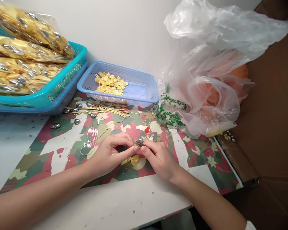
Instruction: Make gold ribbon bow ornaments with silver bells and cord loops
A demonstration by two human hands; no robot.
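Close together over the patterned sheet, my left hand (pixel 116 148) and my right hand (pixel 159 156) are both closed in a pinch. A shiny silver bead (pixel 140 140) shows at the meeting fingertips. Just below it is a small dark, narrow piece (pixel 138 144), too covered by the fingers to name. A yellow satin bow (pixel 134 160) shows under the left thumb; whether it is attached to the bead is hidden. Thin gold cord (pixel 96 139) curves over the sheet left of my left hand. Beyond my fingertips lies a small red piece (pixel 147 129).
A blue basket (pixel 156 92) holds yellow bows (pixel 110 83). Gold cords (pixel 105 110) and silver beads (pixel 77 121) lie before it. Left, a turquoise basket (pixel 80 48) carries bagged bow-and-bead pieces (pixel 21 76). Crumpled plastic bags (pixel 194 80) stand right, near brown cardboard (pixel 273 127).
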